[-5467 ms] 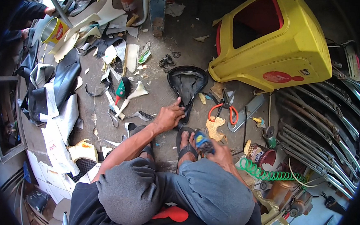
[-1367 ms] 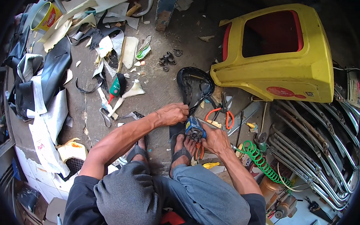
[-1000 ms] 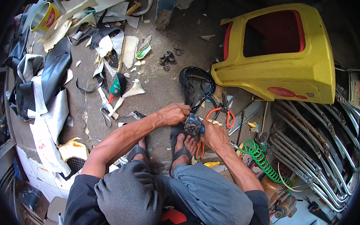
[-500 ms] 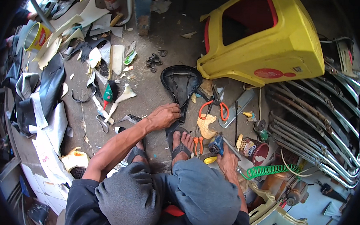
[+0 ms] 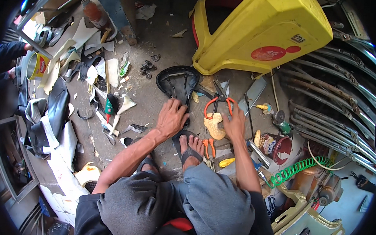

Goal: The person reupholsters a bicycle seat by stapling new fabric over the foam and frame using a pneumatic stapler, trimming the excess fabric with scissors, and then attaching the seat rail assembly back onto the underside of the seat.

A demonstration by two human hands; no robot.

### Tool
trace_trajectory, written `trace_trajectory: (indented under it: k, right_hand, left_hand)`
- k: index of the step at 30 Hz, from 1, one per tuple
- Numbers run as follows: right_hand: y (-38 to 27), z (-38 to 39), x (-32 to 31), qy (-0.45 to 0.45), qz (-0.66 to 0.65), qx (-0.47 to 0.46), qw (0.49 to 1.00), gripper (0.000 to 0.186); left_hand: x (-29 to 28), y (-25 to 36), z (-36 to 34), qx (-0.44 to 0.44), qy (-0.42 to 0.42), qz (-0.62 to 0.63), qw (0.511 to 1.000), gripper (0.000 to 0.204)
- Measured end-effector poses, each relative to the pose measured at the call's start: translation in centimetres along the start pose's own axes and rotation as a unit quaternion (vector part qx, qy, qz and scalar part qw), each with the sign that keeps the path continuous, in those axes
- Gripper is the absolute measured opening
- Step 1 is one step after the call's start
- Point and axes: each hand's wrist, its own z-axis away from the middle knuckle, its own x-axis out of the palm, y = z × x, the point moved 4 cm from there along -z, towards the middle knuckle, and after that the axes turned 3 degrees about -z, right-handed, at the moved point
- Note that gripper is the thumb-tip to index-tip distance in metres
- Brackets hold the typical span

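- Ctr of frame: L hand over narrow nose of upturned bike saddle; fingers bent, underside hidden, can't tell if clamped
- Right of ctr: R hand, fingers apart, at orange-handled scissors; contact unclear
- Risk: saddle could twist if L hold is loose, nose being narrow
- Scissor tips may nick L fingers if swung left; foam scrap alongside might snag
- Lower right: green coiled hose, if tugged, could drag air stapler
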Motion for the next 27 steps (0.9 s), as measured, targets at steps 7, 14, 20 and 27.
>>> trace_trajectory:
  k: [7, 14, 20, 27]
  right_hand:
    - [-0.2, -5.0, 3.2, -0.07, 0.044, 0.054, 0.995, 0.063]
    - [-1.3, 2.7, 0.6, -0.034, -0.451, 0.166, 0.876, 0.057]
    - [0.5, 7.4, -0.6, 0.017, -0.624, 0.149, 0.767, 0.065]
    - [-4.4, 10.6, -2.4, -0.159, -0.592, 0.158, 0.774, 0.061]
  left_hand:
    - [1.4, -0.5, 1.8, 0.138, -0.06, -0.049, 0.987, 0.027]
    - [2.5, -2.1, 1.4, 0.036, -0.059, 0.078, 0.995, 0.018]
    - [0.6, -0.5, -0.6, 0.059, 0.0, 0.135, 0.989, 0.013]
    - [-2.7, 1.3, -3.9, 0.017, 0.078, 0.187, 0.979, 0.016]
